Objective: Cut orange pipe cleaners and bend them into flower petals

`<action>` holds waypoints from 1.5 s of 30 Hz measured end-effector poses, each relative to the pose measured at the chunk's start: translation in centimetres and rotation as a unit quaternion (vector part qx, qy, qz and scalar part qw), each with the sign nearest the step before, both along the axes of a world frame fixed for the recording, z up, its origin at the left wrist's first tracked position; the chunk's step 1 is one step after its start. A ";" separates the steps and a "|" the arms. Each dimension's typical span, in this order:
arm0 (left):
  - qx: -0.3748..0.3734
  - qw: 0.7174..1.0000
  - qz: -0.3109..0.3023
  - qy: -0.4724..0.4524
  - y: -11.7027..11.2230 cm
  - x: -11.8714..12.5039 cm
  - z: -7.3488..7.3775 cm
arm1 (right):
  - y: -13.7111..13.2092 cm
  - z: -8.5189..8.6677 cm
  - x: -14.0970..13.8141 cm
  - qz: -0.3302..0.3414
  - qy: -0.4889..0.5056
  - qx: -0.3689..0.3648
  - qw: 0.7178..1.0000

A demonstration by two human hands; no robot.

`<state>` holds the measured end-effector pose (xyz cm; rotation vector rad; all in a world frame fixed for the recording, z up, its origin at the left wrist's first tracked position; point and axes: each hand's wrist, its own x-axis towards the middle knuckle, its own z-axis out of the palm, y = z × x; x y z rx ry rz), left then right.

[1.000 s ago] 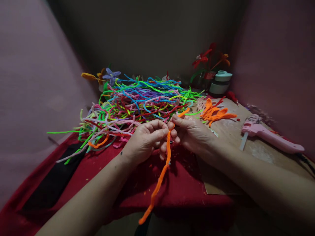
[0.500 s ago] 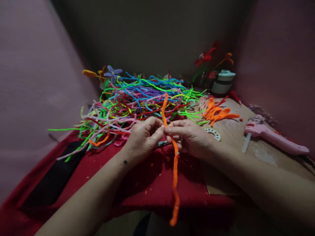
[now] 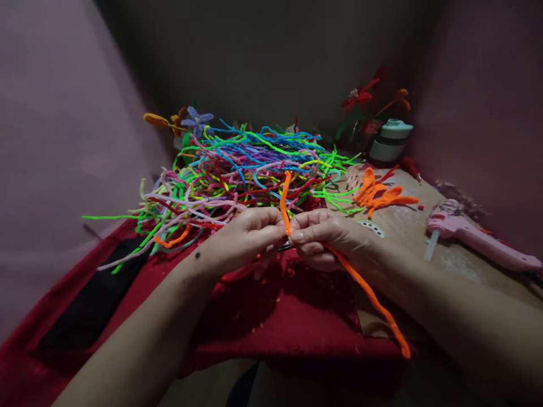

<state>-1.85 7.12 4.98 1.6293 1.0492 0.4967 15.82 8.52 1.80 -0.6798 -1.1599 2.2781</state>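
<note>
An orange pipe cleaner (image 3: 368, 289) is pinched between both my hands above the front of the table. My left hand (image 3: 250, 233) grips it with thumb and forefinger, right beside my right hand (image 3: 320, 237), whose fingers are closed on it too. A short end of the stem rises between the fingertips. Its long end passes under my right hand and slants down to the right past the table edge. Behind my hands lies a tangled heap of many-coloured pipe cleaners (image 3: 263, 164).
On the brown board (image 3: 407, 220) at right lie orange looped petals (image 3: 379, 195), a white ring with holes (image 3: 371, 228) and a pink glue gun (image 3: 479, 234). A teal-lidded jar (image 3: 391, 141) and pipe-cleaner flowers (image 3: 358, 97) stand behind. A black strip (image 3: 91, 305) lies left on the red cloth (image 3: 254, 339).
The long end of the orange pipe cleaner has swung from hanging straight down to slanting right. My hands have come slightly lower, and the left one has turned.
</note>
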 end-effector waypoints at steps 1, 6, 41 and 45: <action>0.002 1.000 0.003 -0.004 0.1 -0.1 0.0 | 0.0 0.0 0.0 -0.002 0.001 0.004 1.000; 0.089 0.995 0.040 0.013 0.2 -1.8 0.9 | 0.4 -0.2 0.2 -0.054 0.018 0.041 0.998; 0.398 0.688 0.061 0.604 -1.1 -3.8 -1.2 | 0.7 0.7 0.3 -0.233 0.068 0.158 0.957; 0.399 0.696 0.051 0.595 -0.9 -3.3 -1.2 | 0.7 0.7 0.4 -0.206 0.063 0.142 0.966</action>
